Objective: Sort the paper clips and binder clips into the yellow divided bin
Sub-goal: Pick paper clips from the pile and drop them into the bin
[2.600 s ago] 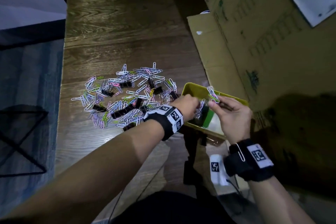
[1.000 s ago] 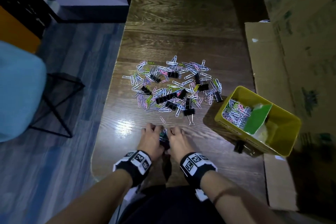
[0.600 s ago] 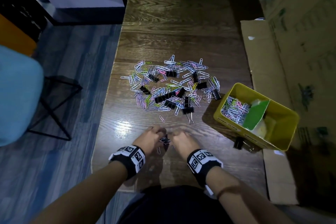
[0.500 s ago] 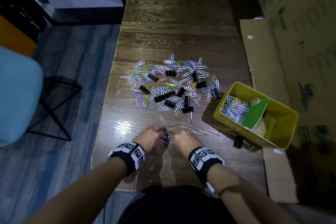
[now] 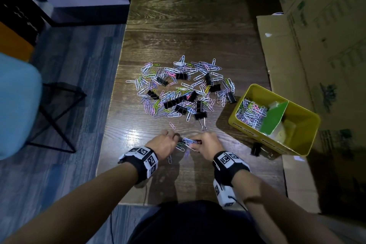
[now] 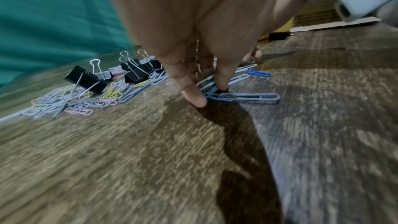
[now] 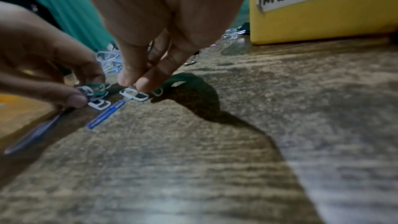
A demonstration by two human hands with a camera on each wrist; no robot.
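Paper clips, a small coloured wire cluster (image 5: 188,142), now sit at the near counter (image 5: 178,25) edge, pulled from the main heap (image 5: 184,89). My left hand (image 5: 164,144) and right hand (image 5: 206,145) each pinch some; next, the yellow divided bin (image 5: 303,144).

Yellow bin (image 5: 255,93), green divider (image 5: 274,117); black binder clips (image 5: 200,115); pastel paper clips (image 5: 184,63).
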